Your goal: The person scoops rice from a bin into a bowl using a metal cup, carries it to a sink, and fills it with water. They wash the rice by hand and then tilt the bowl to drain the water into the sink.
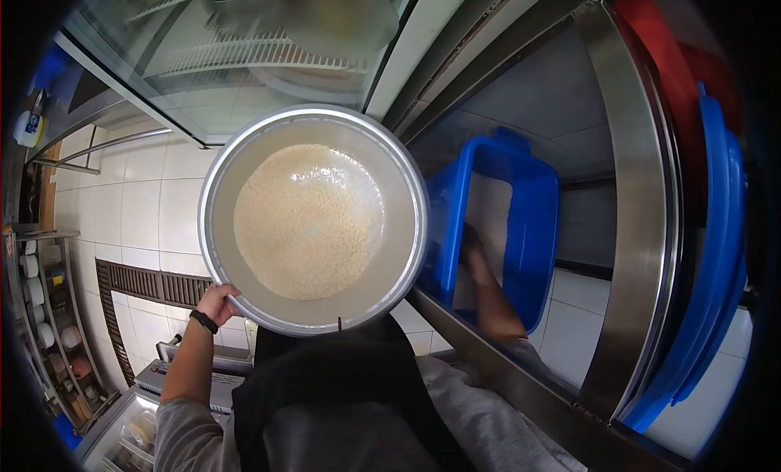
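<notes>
A large round metal pot point(394, 273) with pale rice grains point(305, 228) across its bottom is held in front of my body. My left hand point(218, 304), with a dark band on the wrist, grips the pot's lower left rim. To the right, my right hand point(472, 248) reaches down inside a blue tub point(533, 236) that holds more pale grains point(488, 200). The fingers of that hand are dark and blurred in the tub's shade, so their pose is hidden.
Steel frame bars point(634, 187) surround the tub. Blue lids point(716, 252) and a red object point(675, 65) stand at the far right. A glass-doored cabinet point(244, 65) is ahead. A floor drain grate point(154, 282) and a dish rack point(57, 326) lie left.
</notes>
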The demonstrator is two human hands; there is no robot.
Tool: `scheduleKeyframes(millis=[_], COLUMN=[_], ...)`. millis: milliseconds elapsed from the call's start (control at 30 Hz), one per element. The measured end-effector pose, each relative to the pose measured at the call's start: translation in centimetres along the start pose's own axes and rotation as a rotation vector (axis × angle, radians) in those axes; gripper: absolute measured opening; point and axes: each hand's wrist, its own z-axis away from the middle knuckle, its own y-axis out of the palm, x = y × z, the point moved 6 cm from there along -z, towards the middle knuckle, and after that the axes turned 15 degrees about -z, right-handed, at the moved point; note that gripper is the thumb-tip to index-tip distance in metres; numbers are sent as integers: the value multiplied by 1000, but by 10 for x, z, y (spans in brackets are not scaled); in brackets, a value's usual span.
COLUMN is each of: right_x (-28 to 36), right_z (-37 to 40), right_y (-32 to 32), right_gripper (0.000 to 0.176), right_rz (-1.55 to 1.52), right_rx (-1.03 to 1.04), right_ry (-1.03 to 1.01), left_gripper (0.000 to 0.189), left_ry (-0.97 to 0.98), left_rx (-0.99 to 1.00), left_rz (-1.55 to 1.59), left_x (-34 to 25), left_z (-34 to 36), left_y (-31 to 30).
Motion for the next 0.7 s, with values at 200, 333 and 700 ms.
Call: scheduleKeyframes(millis=[200,333,700], right_x=[23,57,212], right_z=[69,114,187], right_y=[-34,-55,-27], right_gripper=[60,71,67], right_rz=[-899,-1265,-818], right_rx=[81,48,-154], right_ry=[-55,-12,-579], left_gripper=[44,40,42], left_ry=[12,17,-26], left_rx=[-41,-19,-31], left_rz=[45,37,17], left_x=[11,8,25], left_z=[-6,-6,-17], left_y=[-8,-5,-21])
